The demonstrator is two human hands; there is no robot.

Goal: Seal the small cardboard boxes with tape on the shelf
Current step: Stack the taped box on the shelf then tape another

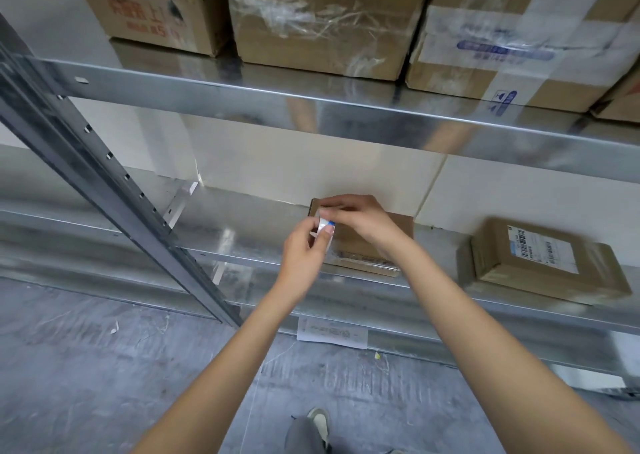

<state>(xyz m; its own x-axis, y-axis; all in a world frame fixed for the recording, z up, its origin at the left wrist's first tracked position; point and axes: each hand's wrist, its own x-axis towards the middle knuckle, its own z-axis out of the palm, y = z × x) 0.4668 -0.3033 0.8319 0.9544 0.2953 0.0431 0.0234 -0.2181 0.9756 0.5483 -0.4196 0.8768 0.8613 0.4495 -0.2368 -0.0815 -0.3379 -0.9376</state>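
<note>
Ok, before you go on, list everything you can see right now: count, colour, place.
small cardboard boxes: two, brown, on the lower shelf; one under the hands, one with a white label further right.
tape roll: one, clear with a blue spot, held over the near box's left end.
large cartons: at least three, brown, on the upper shelf, partly wrapped in clear tape.
shelf rack: one, bare silver metal, two levels, with a slanted upright at left.
paper slip: one, white, on the lower shelf's front edge.
floor: grey, scuffed.
shoe: one, pale, at the bottom edge.
left hand: grip on the tape roll.
right hand: fingertips pinching at the roll.
</note>
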